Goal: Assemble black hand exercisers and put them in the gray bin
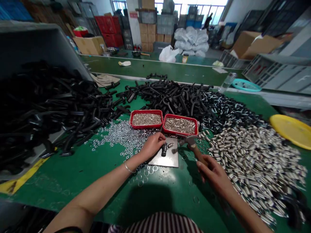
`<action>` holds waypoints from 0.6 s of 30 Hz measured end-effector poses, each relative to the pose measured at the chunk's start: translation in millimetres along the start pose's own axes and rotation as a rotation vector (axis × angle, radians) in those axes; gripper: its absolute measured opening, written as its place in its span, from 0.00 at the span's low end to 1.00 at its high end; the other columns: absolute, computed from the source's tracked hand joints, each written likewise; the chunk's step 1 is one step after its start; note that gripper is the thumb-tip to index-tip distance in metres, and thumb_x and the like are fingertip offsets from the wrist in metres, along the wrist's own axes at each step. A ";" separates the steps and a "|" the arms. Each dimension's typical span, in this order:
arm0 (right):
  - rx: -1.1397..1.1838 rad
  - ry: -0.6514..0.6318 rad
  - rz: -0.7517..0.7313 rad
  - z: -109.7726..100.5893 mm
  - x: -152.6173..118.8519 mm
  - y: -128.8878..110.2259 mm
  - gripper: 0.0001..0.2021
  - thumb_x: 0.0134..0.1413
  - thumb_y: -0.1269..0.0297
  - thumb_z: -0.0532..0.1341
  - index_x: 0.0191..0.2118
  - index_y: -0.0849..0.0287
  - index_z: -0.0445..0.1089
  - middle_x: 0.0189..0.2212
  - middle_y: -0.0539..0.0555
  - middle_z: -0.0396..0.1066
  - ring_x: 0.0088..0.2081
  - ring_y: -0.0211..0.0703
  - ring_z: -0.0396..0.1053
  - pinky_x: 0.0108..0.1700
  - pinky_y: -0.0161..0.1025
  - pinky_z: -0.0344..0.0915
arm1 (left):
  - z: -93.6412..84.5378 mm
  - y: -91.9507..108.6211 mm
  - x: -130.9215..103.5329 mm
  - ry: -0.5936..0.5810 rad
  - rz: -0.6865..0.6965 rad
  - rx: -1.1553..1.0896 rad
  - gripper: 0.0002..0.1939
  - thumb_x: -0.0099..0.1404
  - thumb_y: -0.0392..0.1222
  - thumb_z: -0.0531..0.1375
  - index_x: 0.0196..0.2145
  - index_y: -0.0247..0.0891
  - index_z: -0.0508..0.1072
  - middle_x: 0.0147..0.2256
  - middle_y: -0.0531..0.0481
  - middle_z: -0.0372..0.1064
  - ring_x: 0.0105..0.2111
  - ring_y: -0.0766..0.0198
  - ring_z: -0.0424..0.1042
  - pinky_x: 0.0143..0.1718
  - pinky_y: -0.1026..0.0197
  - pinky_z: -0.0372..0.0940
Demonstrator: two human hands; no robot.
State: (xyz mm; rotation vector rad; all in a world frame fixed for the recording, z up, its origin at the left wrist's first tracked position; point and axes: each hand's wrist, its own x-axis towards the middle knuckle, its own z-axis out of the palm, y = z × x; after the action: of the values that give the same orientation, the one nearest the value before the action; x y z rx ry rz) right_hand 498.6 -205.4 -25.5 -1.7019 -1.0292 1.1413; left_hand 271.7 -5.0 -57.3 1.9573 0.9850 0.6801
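My left hand (154,144) is closed, thumb and fingers pinched at the far end of a small black part (164,150). That part rests on a square metal plate (171,160), beside a shiny metal sleeve (170,145). Whether a smaller piece is between the fingertips is hidden. In my right hand (212,173) is a hammer (200,157), gripped by its wooden handle. The hammer's head hovers at the plate's right edge, apart from the black part. Just beyond the plate stand two red trays of small metal pieces, the left tray (146,127) and the right tray (180,132).
Small metal rings (121,137) are spread on the left. Black parts (170,97) are heaped behind the trays and fill a grey bin (65,48). Metal sleeves (255,161) are piled at right, near a yellow lid (291,129). Beyond lies a green conveyor belt (145,66).
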 end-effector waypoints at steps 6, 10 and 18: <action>-0.165 -0.013 -0.117 4.9 11.0 3.3 0.16 0.60 0.50 0.61 0.47 0.55 0.65 0.33 0.52 0.74 0.35 0.46 0.73 0.37 0.41 0.69 | 8.3 -0.8 4.4 -0.011 0.015 0.067 0.03 0.65 0.35 0.58 0.38 0.38 0.71 0.35 0.50 0.73 0.37 0.60 0.73 0.41 0.58 0.66; -0.064 -0.125 0.017 8.7 9.5 12.6 0.22 0.62 0.46 0.57 0.54 0.54 0.61 0.33 0.52 0.76 0.26 0.45 0.73 0.21 0.37 0.66 | 7.7 3.7 1.9 -0.101 0.201 0.326 0.05 0.69 0.35 0.54 0.38 0.37 0.71 0.38 0.45 0.72 0.42 0.56 0.70 0.49 0.52 0.63; -0.486 0.014 -0.424 7.4 12.1 -12.6 0.26 0.66 0.58 0.54 0.68 0.49 0.56 0.63 0.57 0.64 0.60 0.54 0.66 0.60 0.52 0.63 | -12.0 -0.6 -13.6 -0.225 0.319 0.474 0.47 0.57 0.56 0.68 0.65 0.36 0.53 0.60 0.34 0.58 0.60 0.41 0.57 0.61 0.40 0.51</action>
State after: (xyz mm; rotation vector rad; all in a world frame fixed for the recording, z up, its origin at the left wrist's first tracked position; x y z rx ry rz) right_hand 492.4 -188.7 -19.0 -1.7232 -1.6619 0.6349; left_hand 255.2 -10.9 -53.0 2.5803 0.7456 0.4016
